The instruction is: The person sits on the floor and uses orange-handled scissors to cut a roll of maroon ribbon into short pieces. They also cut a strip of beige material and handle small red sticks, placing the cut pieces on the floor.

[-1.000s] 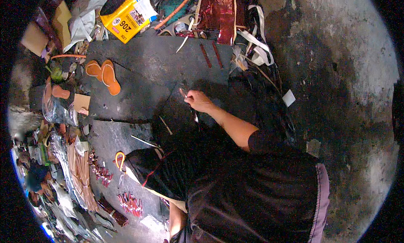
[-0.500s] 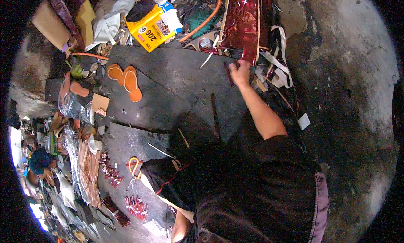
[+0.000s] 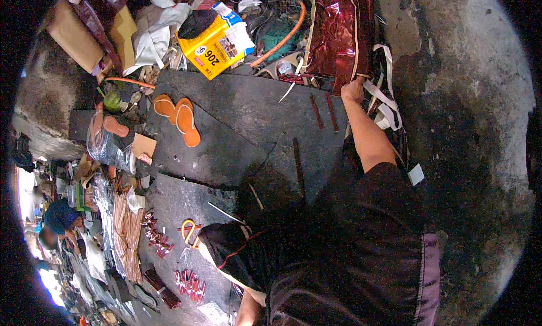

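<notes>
- Reaching further than half a second ago, the right hand (image 3: pixel 353 91) now sits at the far edge of the dark slab (image 3: pixel 243 117), against the lower edge of the shiny red foil sheet (image 3: pixel 339 32).
- Its fingers look curled, seemingly closed on a bit of foil or a white strip (image 3: pixel 384 103); the grip itself is too small to tell.
- Two thin dark red sticks (image 3: pixel 323 111) lie on the slab just left of that hand, untouched.
- No left hand shows; only a bare forearm (image 3: pixel 248 309) at the bottom edge.
- Orange sandals (image 3: pixel 178 117) and a yellow box (image 3: pixel 217 43) lie well apart on the left.
</notes>
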### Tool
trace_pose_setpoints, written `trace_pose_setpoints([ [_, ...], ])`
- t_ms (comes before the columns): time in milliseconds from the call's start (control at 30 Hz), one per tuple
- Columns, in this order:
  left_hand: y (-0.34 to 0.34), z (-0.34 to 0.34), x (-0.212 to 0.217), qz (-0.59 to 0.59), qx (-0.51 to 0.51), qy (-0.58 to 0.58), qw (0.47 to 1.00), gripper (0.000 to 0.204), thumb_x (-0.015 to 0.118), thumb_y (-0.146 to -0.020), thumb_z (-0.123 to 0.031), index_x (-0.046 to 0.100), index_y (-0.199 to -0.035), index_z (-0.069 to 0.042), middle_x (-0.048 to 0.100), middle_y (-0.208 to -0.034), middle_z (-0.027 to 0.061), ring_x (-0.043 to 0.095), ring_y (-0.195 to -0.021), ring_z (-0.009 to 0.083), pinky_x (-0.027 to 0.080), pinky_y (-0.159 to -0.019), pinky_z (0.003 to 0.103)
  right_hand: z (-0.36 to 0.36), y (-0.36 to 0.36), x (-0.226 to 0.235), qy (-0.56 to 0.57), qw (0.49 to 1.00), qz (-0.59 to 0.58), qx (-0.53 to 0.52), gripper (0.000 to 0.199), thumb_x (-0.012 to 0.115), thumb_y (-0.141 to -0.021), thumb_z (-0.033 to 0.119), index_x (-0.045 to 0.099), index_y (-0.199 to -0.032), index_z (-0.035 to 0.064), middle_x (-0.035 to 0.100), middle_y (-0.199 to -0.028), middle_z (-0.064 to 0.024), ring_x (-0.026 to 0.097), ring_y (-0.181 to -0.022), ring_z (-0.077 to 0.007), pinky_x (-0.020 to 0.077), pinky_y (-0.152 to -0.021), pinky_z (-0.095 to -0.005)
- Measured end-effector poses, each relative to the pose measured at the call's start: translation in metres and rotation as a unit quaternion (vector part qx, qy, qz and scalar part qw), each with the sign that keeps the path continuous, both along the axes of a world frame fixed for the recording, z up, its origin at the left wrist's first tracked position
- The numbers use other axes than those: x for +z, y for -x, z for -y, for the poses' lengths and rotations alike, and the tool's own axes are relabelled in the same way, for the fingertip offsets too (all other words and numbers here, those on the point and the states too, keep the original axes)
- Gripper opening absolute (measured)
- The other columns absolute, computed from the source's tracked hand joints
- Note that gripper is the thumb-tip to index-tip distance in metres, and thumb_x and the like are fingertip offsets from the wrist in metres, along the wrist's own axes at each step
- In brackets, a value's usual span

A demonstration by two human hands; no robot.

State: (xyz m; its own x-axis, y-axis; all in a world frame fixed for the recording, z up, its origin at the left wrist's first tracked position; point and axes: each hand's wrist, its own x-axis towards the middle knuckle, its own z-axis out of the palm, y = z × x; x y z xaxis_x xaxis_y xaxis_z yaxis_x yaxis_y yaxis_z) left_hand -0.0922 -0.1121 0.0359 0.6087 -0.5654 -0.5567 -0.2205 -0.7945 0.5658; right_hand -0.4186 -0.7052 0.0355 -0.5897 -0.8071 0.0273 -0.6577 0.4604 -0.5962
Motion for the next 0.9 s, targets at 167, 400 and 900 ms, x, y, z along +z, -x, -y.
trace_pose_setpoints([
  [167,-0.001,0.006,0.000,0.001,-0.006,0.004,1.000,0.103,0.088,-0.064,-0.027,0.030,-0.144,0.004,0.047,-0.134,0.0216,0.051,-0.118,0.0300,0.043,-0.101,0.039,-0.006,0.010,0.007,0.191,0.963,-0.186,0.021,0.033,0.063,-0.083,0.027,0.062,-0.106,0.0034,0.063,-0.113,-0.0200,0.063,-0.100,-0.0422,0.0497,-0.086,-0.0526],
  [400,0.000,0.003,0.003,0.006,0.008,0.009,1.000,0.107,0.089,-0.062,-0.026,0.028,-0.145,0.004,0.046,-0.136,0.0220,0.051,-0.120,0.0303,0.042,-0.102,0.039,-0.003,-0.064,0.051,0.362,0.915,0.032,0.173,0.014,0.053,-0.091,0.015,0.048,-0.091,0.0020,0.062,-0.073,-0.0263,0.061,-0.066,-0.0494,0.0474,-0.062,-0.0554],
  [900,-0.003,-0.002,0.016,0.008,0.027,0.050,0.998,0.116,0.092,-0.059,-0.025,0.025,-0.148,0.004,0.044,-0.140,0.0228,0.049,-0.122,0.0310,0.041,-0.104,0.040,-0.028,-0.128,0.116,0.324,0.889,0.208,0.249,0.047,0.045,-0.094,0.014,0.044,-0.137,-0.0033,0.047,-0.140,-0.0276,0.048,-0.130,-0.0398,0.0371,-0.109,-0.0416],
])
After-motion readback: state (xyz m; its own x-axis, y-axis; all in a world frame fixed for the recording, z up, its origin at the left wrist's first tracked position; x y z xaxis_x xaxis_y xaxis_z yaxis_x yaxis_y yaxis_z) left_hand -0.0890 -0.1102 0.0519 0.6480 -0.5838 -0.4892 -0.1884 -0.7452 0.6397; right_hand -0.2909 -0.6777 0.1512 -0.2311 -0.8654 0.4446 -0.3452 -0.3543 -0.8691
